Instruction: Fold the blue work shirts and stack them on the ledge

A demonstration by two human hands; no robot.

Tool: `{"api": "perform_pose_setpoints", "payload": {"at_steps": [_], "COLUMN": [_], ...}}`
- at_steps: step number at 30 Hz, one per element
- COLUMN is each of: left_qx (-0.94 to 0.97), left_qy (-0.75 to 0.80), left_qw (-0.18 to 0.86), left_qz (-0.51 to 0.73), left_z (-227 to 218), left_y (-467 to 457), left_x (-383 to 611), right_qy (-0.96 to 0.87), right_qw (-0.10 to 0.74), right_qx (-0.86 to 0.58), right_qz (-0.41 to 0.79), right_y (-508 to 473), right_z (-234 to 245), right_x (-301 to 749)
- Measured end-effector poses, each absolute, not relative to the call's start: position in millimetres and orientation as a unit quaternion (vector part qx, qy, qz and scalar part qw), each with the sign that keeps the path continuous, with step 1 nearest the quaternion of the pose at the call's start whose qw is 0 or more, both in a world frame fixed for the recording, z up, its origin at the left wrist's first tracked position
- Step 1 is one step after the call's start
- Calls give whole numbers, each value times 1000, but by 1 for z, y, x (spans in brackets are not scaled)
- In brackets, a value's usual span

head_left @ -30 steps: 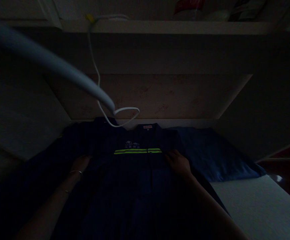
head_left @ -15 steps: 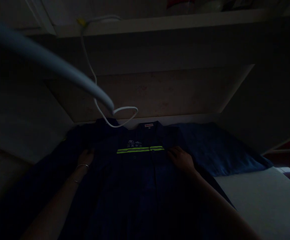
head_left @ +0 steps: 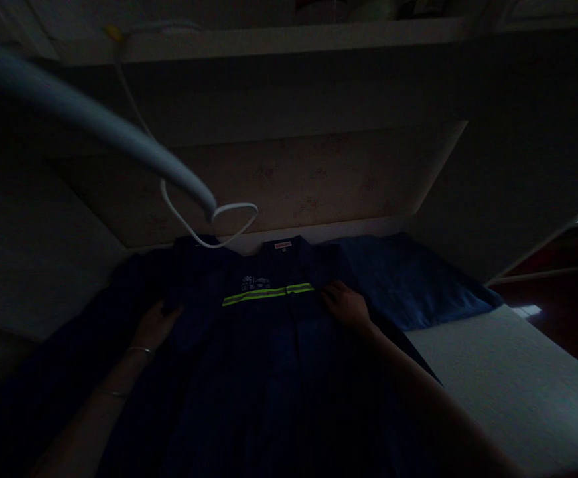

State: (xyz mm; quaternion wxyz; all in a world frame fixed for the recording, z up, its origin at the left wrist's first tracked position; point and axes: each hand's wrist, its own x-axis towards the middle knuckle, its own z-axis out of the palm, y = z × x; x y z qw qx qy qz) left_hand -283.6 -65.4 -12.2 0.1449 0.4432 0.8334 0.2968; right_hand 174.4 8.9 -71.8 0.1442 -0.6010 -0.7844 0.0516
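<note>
A dark navy work jacket (head_left: 263, 345) lies spread front up, with a yellow-green reflective strip (head_left: 269, 294) across its chest and pale printed characters above it. The label (head_left: 283, 245) shows inside its collar. At the jacket's left side, my left hand (head_left: 155, 324), with two bracelets on the wrist, is closed on the navy cloth, thumb toward the chest. My right hand (head_left: 346, 305) has its fingers bent onto the jacket just beyond the strip's right end. Darkness hides the fingertips and the lower part of the jacket.
More dark blue clothing lies at the left, and a blue folded cloth (head_left: 408, 285) on the right. Beneath is a pale surface (head_left: 507, 378). A pale tube (head_left: 119, 139) and a looped white cord (head_left: 169, 206) hang overhead, below a shelf edge (head_left: 269, 46).
The view has turned right, so the scene shifts left. My left hand has drawn slightly down, with more of its thumb showing. My right hand stays by the strip's end.
</note>
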Motion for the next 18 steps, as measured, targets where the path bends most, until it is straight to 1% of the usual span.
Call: {"api": "perform_pose_setpoints", "payload": {"at_steps": [5,8,13,18], "left_qx": [524,570,631,686], "left_qy": [804,779,734,667], "left_qw": [130,129,149,219], "left_qz": [251,227,205,191], "left_z": [21,28,11,-19], "left_y": [-47,-37,-28,-22], "left_x": [-241,-200,-134,-106], "right_qy": [-782,-783,-784,-783], "right_qw": [144,145,145,139], "right_qx": [-604,-603,-601,-604], "right_qz": [57,58,58,58], "right_y": [8,7,6,6], "right_z": [-70,-69,-67,-66], "right_x": [174,174,175,174]}}
